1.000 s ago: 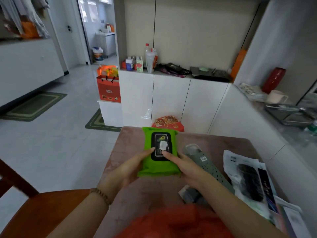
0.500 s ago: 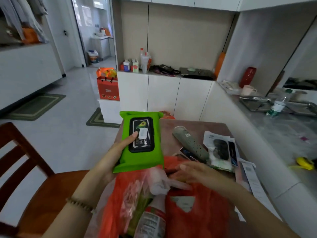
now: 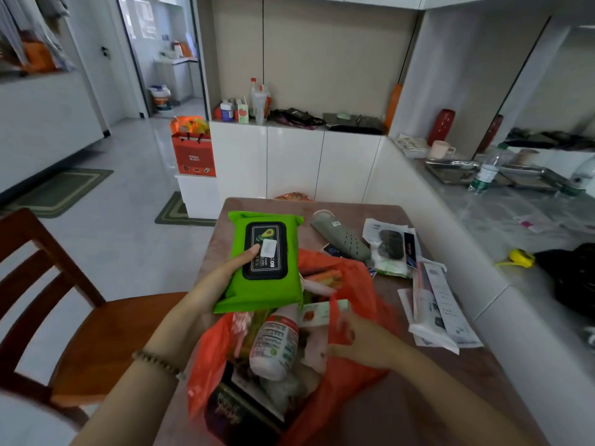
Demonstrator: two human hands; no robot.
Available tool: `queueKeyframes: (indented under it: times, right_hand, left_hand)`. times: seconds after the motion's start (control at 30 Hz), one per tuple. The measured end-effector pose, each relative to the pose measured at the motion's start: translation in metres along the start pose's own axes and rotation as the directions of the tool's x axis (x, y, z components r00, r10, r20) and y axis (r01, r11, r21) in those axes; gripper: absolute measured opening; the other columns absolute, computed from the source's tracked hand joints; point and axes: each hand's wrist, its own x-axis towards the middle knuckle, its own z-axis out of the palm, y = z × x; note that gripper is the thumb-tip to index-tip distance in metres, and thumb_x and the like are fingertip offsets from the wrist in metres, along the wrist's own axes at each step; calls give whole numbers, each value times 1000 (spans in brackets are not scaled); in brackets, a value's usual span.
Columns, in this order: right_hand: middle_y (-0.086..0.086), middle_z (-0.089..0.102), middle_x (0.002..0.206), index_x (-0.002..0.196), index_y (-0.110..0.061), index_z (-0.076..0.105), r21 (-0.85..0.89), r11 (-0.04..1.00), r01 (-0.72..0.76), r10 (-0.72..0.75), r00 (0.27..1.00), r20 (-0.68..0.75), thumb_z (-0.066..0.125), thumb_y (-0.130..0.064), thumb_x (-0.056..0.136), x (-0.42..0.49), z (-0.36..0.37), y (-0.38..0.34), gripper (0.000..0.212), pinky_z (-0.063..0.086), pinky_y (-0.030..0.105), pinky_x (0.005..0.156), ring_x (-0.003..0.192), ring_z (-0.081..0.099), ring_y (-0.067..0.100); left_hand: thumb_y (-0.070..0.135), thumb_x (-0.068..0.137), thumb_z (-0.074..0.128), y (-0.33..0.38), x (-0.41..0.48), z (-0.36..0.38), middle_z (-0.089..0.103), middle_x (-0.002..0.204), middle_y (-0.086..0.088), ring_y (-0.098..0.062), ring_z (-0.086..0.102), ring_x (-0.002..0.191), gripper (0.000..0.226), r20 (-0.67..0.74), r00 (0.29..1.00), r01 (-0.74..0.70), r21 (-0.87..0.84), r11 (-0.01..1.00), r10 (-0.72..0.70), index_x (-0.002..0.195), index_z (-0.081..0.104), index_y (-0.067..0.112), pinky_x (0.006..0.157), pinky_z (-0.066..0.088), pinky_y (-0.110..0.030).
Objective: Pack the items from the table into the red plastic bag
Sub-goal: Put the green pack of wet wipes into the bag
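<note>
My left hand (image 3: 215, 286) grips a green pack of wet wipes (image 3: 264, 262) with a black lid, held above the far left rim of the red plastic bag (image 3: 354, 375). The bag lies open on the brown table (image 3: 418, 397), and my right hand (image 3: 360, 342) pinches its right edge. Inside the bag I see a white bottle with a red-green label (image 3: 275, 344), a dark packet (image 3: 235, 413) and other wrapped goods. On the table beyond lie a grey perforated case (image 3: 341, 235), a clear packet with a black item (image 3: 391, 249) and paper packets (image 3: 434, 304).
A wooden chair (image 3: 80, 317) stands at the table's left. A white counter (image 3: 515, 252) runs along the right with a water bottle (image 3: 486, 172), metal tray, yellow tape measure (image 3: 518, 257) and black bag (image 3: 576, 278). White cabinets (image 3: 296, 162) stand behind the table.
The wipes pack went from lying on the table under both hands to being held in my left hand alone over the bag. My right hand moved to the bag's edge and pulled it open.
</note>
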Motion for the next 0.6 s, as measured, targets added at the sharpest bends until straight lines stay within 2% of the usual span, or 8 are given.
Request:
queueKeyframes:
  times: [0.03,0.1,0.17,0.3,0.4,0.5,0.57,0.6]
  right_hand:
    - [-20,47,83,123,-20,41,31,1000,-5,7,999,-43,69,-52,74,-5,0,1,65,41,10,61,73,48,-3]
    - [-21,48,85,115,-22,36,77,997,-25,31,997,-77,73,-45,73,-14,-2,1,61,37,7,55,72,47,-7]
    - [-12,57,91,109,-19,38,125,988,-91,103,990,-93,77,-43,70,-18,-2,5,60,40,12,59,77,53,0]
    - [-4,61,91,105,-15,52,206,958,-201,242,949,-201,82,-38,67,-25,-12,12,54,49,27,74,86,61,15]
    - [-1,75,96,93,-18,75,361,910,-203,207,978,30,78,-40,72,-32,-22,16,31,50,15,75,99,67,17]
    - [2,77,90,80,-15,77,523,827,-205,148,978,151,78,-41,71,-43,-29,13,27,53,21,84,93,71,17]
    - [3,76,85,75,-17,75,627,757,-185,86,979,186,74,-33,78,-50,-34,11,16,54,20,73,81,72,14]
    - [3,76,90,83,-17,75,696,699,-165,43,981,189,71,-29,80,-53,-37,9,13,54,19,71,83,72,13]
  left_hand:
    - [32,91,53,-1,-4,2,77,93,-6,-20,74,79,21,-7,1000,4,7,1000,-4,100,68,21,85,55,-39]
    - [27,93,51,-4,-11,7,77,86,-3,-19,74,75,23,-2,1000,4,9,1000,-4,88,73,25,83,55,-40]
    - [24,94,50,-8,-18,12,77,80,1,-18,73,72,35,8,1000,-5,6,1000,5,73,77,31,85,54,-41]
    - [25,91,56,-19,-23,18,77,80,-5,-19,73,68,19,-20,1000,-5,19,1000,5,81,72,24,82,55,-41]
    - [33,88,58,-26,-21,20,77,91,-9,-20,74,73,24,1,998,56,79,995,-56,101,69,16,72,60,-33]
    - [38,84,62,-32,-20,21,75,100,-12,-26,72,86,31,4,995,97,108,989,-98,106,68,16,84,56,-37]
    - [38,84,64,-34,-20,22,75,100,-12,-27,72,88,30,-1,994,109,121,987,-110,104,68,16,89,54,-40]
    - [38,83,64,-34,-19,22,75,99,-12,-27,72,87,30,-2,994,111,133,985,-112,103,69,16,89,53,-40]
